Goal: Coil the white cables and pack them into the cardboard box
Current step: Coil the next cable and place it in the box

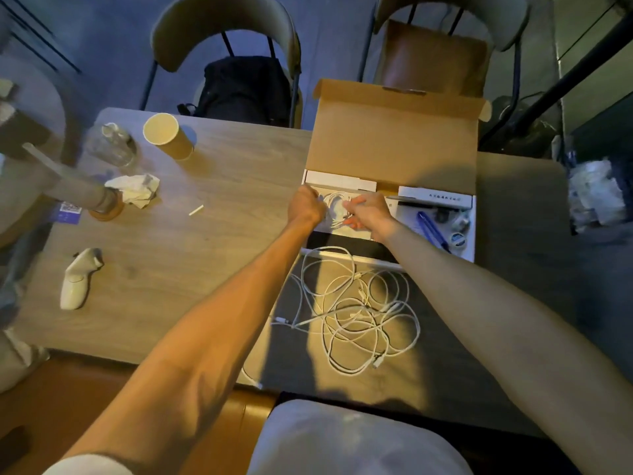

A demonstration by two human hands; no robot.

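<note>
White coil [337, 204] is getting tucked into the box [394, 138] — left hand [306, 205] and right hand [368, 212] are both gripping it, fingers curled. Bigger tangle [356, 313] is lying uncoiled on the bench [205, 234] — plenty left.

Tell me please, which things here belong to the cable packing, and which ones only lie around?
Belong to the job: cardboard box; coiled white cable, held by the left hand and right hand inside the box; tangled white cables on the table.
Lying about: paper cup; crumpled tissue; white controller; glass bottle.
</note>
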